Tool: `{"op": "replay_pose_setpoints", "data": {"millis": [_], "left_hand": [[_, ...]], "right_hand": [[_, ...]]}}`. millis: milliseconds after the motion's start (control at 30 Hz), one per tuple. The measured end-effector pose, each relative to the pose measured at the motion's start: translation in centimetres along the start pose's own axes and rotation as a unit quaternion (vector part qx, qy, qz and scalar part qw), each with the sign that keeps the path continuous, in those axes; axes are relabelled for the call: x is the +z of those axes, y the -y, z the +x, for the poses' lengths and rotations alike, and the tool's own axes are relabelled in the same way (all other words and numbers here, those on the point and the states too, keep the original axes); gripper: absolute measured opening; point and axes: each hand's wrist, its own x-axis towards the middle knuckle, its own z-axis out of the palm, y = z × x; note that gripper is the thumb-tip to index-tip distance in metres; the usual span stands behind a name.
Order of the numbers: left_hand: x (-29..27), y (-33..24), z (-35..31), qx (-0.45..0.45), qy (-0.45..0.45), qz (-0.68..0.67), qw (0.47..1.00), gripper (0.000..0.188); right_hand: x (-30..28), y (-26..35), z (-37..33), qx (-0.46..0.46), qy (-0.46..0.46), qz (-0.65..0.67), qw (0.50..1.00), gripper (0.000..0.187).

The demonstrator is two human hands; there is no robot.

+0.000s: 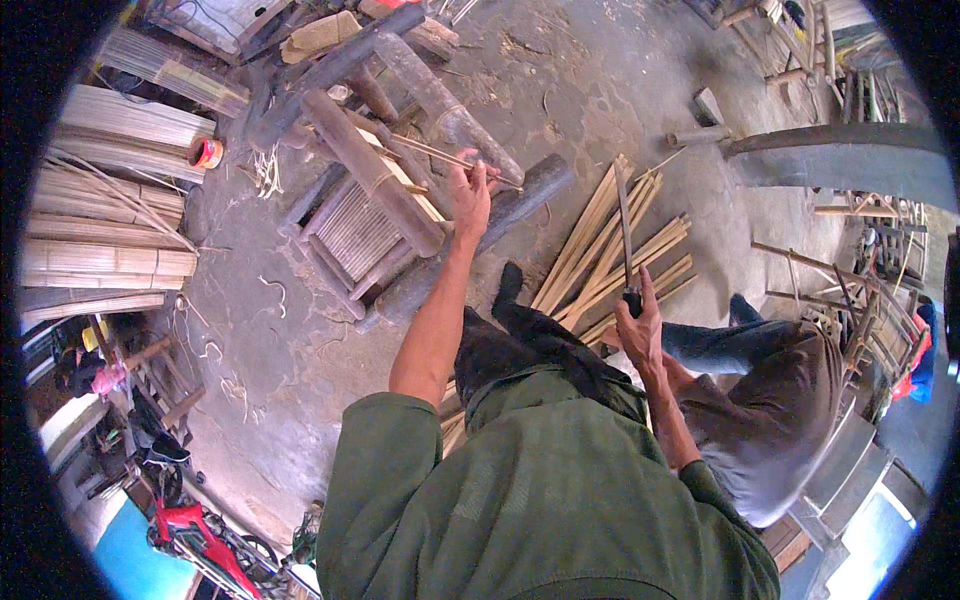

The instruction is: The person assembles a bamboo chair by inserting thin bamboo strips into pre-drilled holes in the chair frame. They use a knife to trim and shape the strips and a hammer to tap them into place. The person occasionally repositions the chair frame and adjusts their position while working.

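Note:
My left hand [472,200] is closed around a thin bamboo strip [432,150], held slantwise above a chair-like bamboo frame [370,180] with thick dark poles and a slatted panel. In my right hand [640,322] is a long-bladed knife [625,225], gripped by its dark handle, with the narrow blade pointing away from me. Beneath and beside the blade, a fanned pile of pale split bamboo strips [582,235] lies on the floor. The knife and the held strip are well apart.
Close on my right sits another person [760,410] in a brown top and jeans. Bundled bamboo slats [110,190] and an orange tin [206,153] are at the left. A red motorbike [205,545] stands lower left, and bamboo frames [860,290] stand at the right.

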Motion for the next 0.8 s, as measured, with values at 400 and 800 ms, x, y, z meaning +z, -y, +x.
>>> {"op": "replay_pose_setpoints", "data": {"millis": [400, 800], "left_hand": [[2.1, -0.4, -1.7, 0.191, 0.192, 0.348, 0.897, 0.02], [7.0, -4.7, -1.5, 0.145, 0.068, 0.27, 0.949, 0.036]], "right_hand": [[-2.0, 15.0, -0.5, -0.211, -0.06, -0.016, 0.976, 0.052], [-4.3, 18.8, 0.7, -0.23, -0.05, 0.156, 0.959, 0.007]]}}
